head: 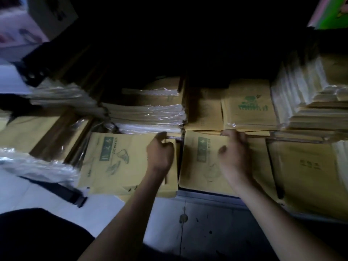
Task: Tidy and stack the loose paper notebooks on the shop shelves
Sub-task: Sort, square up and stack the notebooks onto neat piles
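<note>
Brown paper notebooks lie in piles on a dim shelf. The left pile (120, 159) has a green title block and a drawing on its top cover. My left hand (160, 151) sits at that pile's far right corner, fingers curled round the edge, just under a plastic-wrapped stack (146, 113). The middle pile (201, 166) carries the same green print. My right hand (233, 147) hooks its fingers over this pile's far edge, thumb spread out on the cover. The fingertips of both hands are hidden behind the edges.
A third pile (305, 176) lies flat at the right, under a tall wrapped stack (310, 102). A green-printed notebook (248, 108) lies behind the middle pile. Loose plastic wrap (37, 166) lies at the left. The shelf's front edge (207, 196) tops a grey cabinet door (216, 232).
</note>
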Action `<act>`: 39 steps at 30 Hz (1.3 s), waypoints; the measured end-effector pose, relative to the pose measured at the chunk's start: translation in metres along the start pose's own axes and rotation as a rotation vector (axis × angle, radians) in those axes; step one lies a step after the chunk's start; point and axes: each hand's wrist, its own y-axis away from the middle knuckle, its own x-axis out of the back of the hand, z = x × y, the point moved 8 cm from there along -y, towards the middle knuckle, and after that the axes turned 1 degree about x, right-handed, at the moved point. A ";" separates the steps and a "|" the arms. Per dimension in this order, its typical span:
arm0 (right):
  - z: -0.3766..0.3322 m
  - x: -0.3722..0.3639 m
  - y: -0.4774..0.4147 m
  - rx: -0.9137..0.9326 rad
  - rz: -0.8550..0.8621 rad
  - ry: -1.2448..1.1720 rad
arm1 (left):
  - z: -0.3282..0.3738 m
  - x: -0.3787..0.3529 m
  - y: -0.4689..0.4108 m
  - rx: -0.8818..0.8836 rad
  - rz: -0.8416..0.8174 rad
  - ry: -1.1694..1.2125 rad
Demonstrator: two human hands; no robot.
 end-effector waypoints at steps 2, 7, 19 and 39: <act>-0.043 -0.043 0.004 0.055 -0.206 -0.274 | -0.009 0.057 -0.007 0.037 0.215 -0.093; -0.090 -0.134 0.044 -0.130 -0.645 -0.438 | -0.092 0.150 -0.010 0.303 0.365 -0.311; -0.066 -0.182 0.070 -0.502 -0.576 -0.345 | -0.139 0.178 -0.007 0.297 0.265 -0.412; -0.100 -0.103 0.036 -0.158 -0.481 -0.653 | -0.070 0.193 0.010 -0.078 0.273 0.268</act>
